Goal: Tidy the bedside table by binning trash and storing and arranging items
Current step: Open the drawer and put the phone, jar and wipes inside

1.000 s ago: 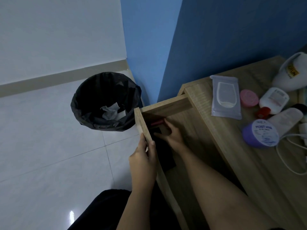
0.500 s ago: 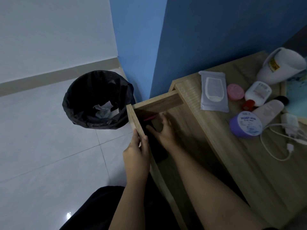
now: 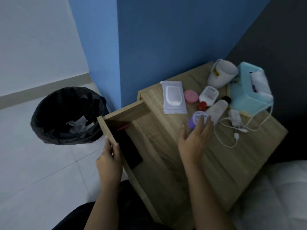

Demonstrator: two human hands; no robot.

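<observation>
My left hand (image 3: 109, 156) grips the front panel of the pulled-out wooden drawer (image 3: 106, 128), which holds a flat black item (image 3: 127, 150) and a small red item (image 3: 123, 127). My right hand (image 3: 194, 138) is over the bedside table (image 3: 224, 160), fingers spread, its fingertips touching a purple round tub (image 3: 195, 121) without holding it. On the table lie a wipes pack (image 3: 173, 97), a pink round tin (image 3: 191, 95), a white bottle with a red cap (image 3: 207, 95), a white tube with a black cap (image 3: 217, 107), a charger with a white cable (image 3: 234, 117), a white cup (image 3: 221, 73) and a turquoise tissue box (image 3: 249, 90).
A bin with a black liner (image 3: 66, 115) stands on the tiled floor left of the drawer, crumpled paper inside. Blue walls rise behind the table. White bedding (image 3: 280, 196) lies at the lower right.
My right hand has come out of the drawer and moved right, over the tabletop to the purple tub. My left hand stays on the drawer front. The view has swung right.
</observation>
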